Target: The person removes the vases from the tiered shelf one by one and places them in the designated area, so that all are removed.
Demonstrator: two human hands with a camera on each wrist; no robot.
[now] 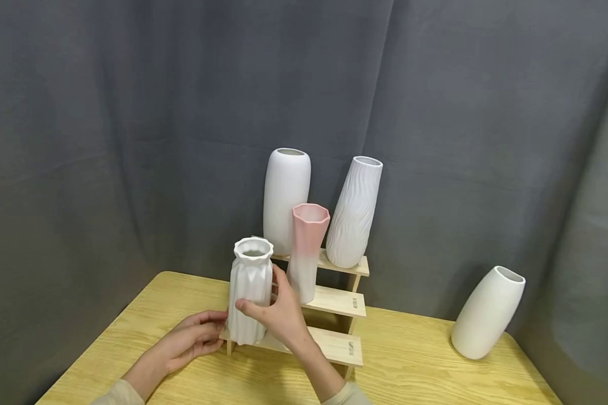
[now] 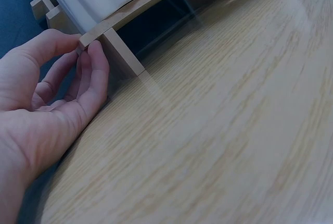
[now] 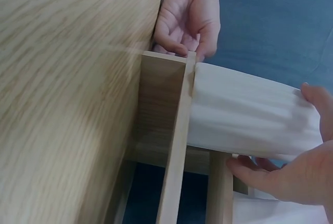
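Vase of white pleated ceramic point(image 1: 247, 284): lower middle, upright on bottom step of pale wooden stand point(image 1: 334, 344) | right hand point(image 1: 285, 315): nearer, grips its right side | left hand point(image 1: 195, 340): pinches step's left end (not the vase)

Backdrop: dark grey curtain point(image 1: 192, 112), soft vertical folds, paler at far right. Table point(image 1: 410, 365): yellowish wood grain, rounded far corners, back edge near curtain. Shadows soft.
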